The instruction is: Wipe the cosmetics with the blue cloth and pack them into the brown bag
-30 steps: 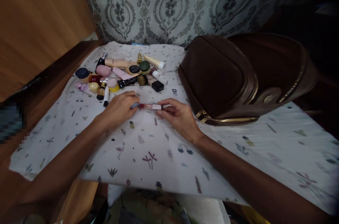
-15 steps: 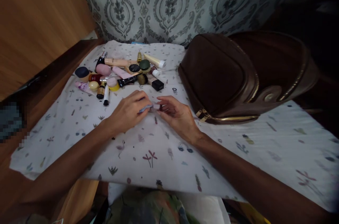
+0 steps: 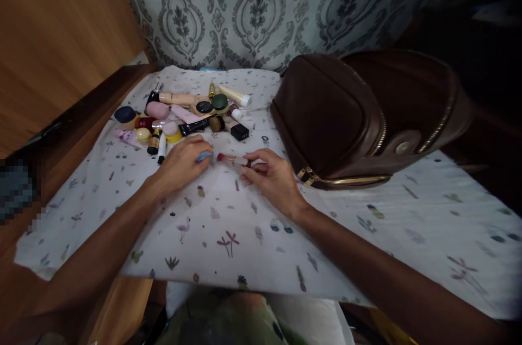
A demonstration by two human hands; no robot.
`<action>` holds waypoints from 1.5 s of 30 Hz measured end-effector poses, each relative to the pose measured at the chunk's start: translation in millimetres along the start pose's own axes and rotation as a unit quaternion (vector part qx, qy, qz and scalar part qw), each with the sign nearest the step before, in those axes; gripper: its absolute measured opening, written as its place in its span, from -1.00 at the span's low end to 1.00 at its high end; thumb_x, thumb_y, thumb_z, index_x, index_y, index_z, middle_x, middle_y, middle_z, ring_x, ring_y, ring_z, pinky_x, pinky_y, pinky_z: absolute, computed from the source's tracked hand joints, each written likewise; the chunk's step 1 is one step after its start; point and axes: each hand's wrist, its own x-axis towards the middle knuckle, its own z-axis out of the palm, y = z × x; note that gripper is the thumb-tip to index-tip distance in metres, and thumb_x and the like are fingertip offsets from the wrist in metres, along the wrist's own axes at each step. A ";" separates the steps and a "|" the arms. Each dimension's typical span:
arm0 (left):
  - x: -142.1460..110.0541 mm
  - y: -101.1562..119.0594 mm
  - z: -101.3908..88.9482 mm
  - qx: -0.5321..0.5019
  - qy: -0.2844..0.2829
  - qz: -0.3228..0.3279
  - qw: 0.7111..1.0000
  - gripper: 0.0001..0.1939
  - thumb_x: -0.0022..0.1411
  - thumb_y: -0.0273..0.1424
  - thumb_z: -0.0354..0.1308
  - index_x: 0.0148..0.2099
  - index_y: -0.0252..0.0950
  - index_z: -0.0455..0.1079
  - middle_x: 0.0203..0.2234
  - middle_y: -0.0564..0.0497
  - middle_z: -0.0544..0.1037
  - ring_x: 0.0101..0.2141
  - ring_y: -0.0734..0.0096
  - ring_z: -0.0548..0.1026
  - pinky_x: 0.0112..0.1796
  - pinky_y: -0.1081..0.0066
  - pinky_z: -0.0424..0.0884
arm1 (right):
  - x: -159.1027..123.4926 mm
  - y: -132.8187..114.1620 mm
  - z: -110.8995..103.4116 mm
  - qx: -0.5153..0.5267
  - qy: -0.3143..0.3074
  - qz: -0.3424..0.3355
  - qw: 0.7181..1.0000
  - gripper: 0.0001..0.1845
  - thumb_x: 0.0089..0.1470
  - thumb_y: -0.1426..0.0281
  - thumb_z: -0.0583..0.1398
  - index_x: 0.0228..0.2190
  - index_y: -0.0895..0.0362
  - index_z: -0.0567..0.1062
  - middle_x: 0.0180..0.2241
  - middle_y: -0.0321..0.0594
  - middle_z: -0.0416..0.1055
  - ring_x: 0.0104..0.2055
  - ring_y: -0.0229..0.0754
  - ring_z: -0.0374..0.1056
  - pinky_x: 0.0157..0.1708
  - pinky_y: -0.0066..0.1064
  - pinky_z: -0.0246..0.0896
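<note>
My right hand (image 3: pixel 271 179) pinches a slim, clear lip gloss tube (image 3: pixel 232 160) at one end. Its red tip points left, and its right end is hidden by my fingers. To its left, my left hand (image 3: pixel 183 160) is closed on a small, light-blue cloth (image 3: pixel 204 156), only part of which shows past the fingertips. A narrow gap separates the cloth from the tube's red end. Both hands are just above the printed tablecloth (image 3: pixel 244 214).
Behind my left hand lies a group of cosmetics, among them a black-capped bottle (image 3: pixel 237 129), a cream tube (image 3: pixel 234 95), a green-lidded jar (image 3: pixel 219 101) and a pink sponge (image 3: pixel 157 111). A brown leather bag (image 3: pixel 326 111) with gold zips stands at right. A patterned curtain (image 3: pixel 256 8) hangs behind.
My left hand has moved left with the blue cloth, away from the lip gloss tube. The tube's red end now shows, while my right hand stays nearly in place.
</note>
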 end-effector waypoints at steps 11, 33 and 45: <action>-9.6 49.6 20.1 0.031 0.200 0.261 0.944 -0.84 0.30 -0.53 0.14 -0.09 -0.28 0.45 -0.14 -0.17 0.50 -0.10 0.22 0.46 -0.11 0.25 0.47 | 2.3 -9.8 0.9 0.296 -0.015 0.178 0.938 -0.53 -0.28 0.18 0.49 -0.41 0.20 0.50 -0.57 -0.30 0.49 -0.57 -0.34 0.40 -0.59 -0.57 0.23; 32.0 69.2 -4.8 -0.456 0.210 -0.244 0.830 -0.50 -0.03 -0.05 0.38 -0.14 -0.27 0.47 -0.53 0.15 0.45 -0.60 0.56 0.35 -0.61 0.59 0.33 | -3.5 -36.9 -2.5 0.244 0.009 0.007 0.970 -0.76 -0.01 0.26 0.32 -0.41 0.12 0.38 -0.62 -0.45 0.32 -0.63 -0.36 0.31 -0.70 -0.60 0.12; 37.2 64.1 19.4 -0.567 0.215 -0.265 0.750 -0.51 -0.20 -0.17 0.48 -0.26 -0.31 0.43 -0.57 0.18 0.45 -0.66 0.61 0.33 -0.67 0.59 0.28 | 3.9 -12.6 -10.0 0.102 -0.006 0.032 0.994 -0.87 0.04 0.40 0.26 -0.31 0.12 0.45 -0.60 -0.42 0.35 -0.60 -0.34 0.33 -0.64 -0.59 0.16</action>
